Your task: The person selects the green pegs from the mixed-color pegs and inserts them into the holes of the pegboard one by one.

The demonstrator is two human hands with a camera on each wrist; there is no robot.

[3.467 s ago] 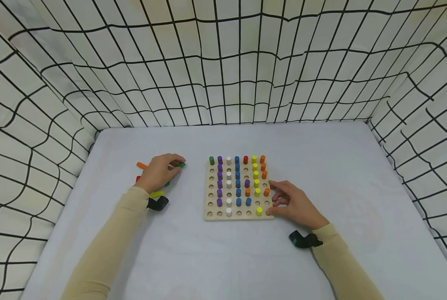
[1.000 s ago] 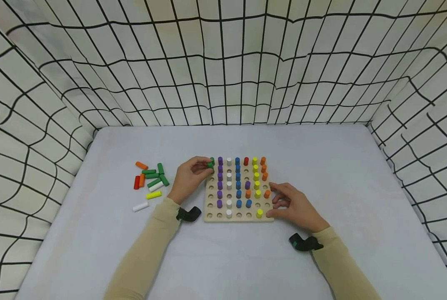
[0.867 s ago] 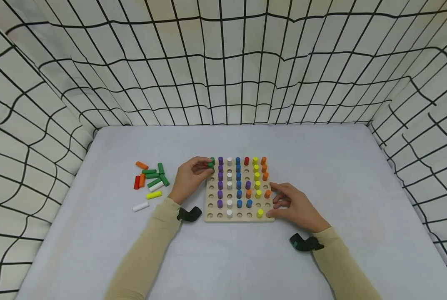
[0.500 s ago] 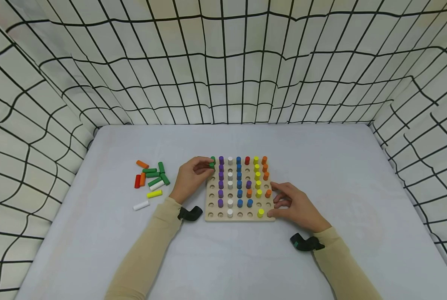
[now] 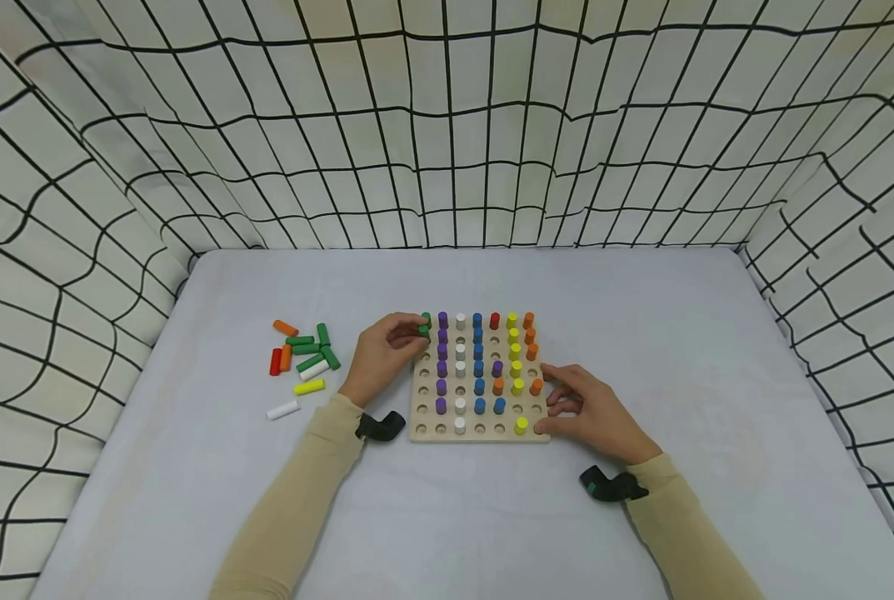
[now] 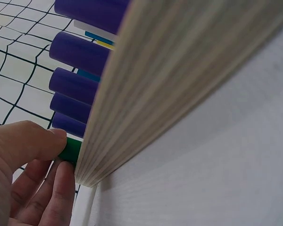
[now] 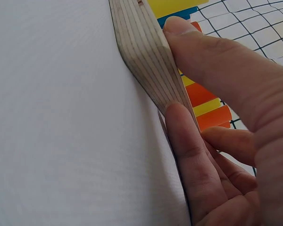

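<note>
A wooden pegboard (image 5: pixel 450 439) lies flat, with rows of coloured pegs standing in many of its holes. At its far left corner my left hand (image 5: pixel 382 350) pinches a green peg (image 5: pixel 423 331) between thumb and fingers, just in front of another green peg (image 5: pixel 427 317). The left wrist view has this held green peg (image 6: pixel 71 149) upright against the board's face; whether it is fully seated is hidden. My right hand (image 5: pixel 589 408) grips the board's near right edge. Up close, its thumb (image 7: pixel 212 56) rests on the top face and a finger presses the layered side (image 7: pixel 146 61).
Left of the board lie loose pegs: several green pegs (image 5: pixel 307 349), orange ones (image 5: pixel 285 327), a red peg (image 5: pixel 275 362), a yellow peg (image 5: pixel 309 387) and white ones (image 5: pixel 283 410). A white cloth (image 5: pixel 447 517) covers the table. Black netting (image 5: pixel 447 125) hangs over white walls behind and at both sides.
Since the oldest frame my left hand has moved right from the loose pegs to the board, carrying a green peg. Over the last second both hands stay nearly still.
</note>
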